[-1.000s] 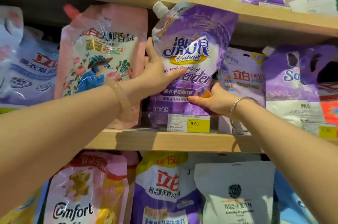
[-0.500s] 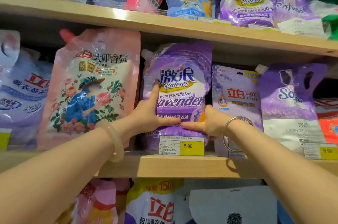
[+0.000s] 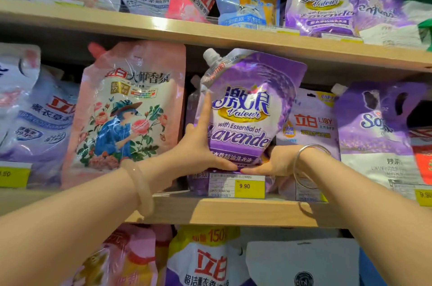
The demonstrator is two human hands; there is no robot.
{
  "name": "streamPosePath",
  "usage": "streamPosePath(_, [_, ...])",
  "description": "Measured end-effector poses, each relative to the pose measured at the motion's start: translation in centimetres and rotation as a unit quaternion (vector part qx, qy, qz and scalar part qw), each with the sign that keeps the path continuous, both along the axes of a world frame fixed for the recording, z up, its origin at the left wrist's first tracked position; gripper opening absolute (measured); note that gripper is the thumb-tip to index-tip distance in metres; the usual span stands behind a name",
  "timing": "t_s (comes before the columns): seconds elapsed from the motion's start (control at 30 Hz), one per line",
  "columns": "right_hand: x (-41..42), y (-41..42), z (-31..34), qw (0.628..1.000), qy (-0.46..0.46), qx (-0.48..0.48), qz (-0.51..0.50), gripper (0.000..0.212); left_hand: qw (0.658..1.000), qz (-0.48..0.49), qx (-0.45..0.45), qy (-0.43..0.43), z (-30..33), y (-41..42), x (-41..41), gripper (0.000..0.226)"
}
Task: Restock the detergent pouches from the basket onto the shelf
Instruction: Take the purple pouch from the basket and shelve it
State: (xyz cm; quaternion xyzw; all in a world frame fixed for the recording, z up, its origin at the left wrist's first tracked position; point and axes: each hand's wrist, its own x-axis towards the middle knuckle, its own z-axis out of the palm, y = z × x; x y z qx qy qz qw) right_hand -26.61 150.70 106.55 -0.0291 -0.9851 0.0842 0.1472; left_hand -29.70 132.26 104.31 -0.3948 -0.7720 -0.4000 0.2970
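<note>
A purple lavender detergent pouch (image 3: 247,108) with a white spout at its top left stands upright on the middle wooden shelf (image 3: 252,212), behind a yellow 9.90 price tag (image 3: 237,185). My left hand (image 3: 198,145) grips its lower left edge, with the index finger stretched up along the side. My right hand (image 3: 275,162) holds its lower right corner. Both thumbs meet under the pouch's front. The basket is out of view.
A pink floral pouch (image 3: 126,112) stands close on the left, a pale purple pouch (image 3: 308,126) and a purple handled pouch (image 3: 374,131) on the right. The upper shelf (image 3: 210,33) hangs just above the spout. More pouches fill the shelves above and below.
The purple pouch went from tilted to upright on the shelf. My left index finger slid higher up its edge. The view tilted upward, showing more of the top shelf.
</note>
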Motion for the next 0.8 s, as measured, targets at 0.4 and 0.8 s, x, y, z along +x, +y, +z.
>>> streamPosePath(0.4, [-1.2, 2.3, -1.3, 0.949, 0.095, -0.249, 0.167, 0.070, 0.974, -0.061, -0.019, -0.218, 1.0, -2.6, -0.4, 0.041])
streamPosePath(0.8, [-3.9, 1.6, -0.9, 0.949, 0.086, -0.240, 0.184, 0.052, 0.981, 0.014, -0.070, -0.180, 1.1, -0.5, -2.5, 0.062])
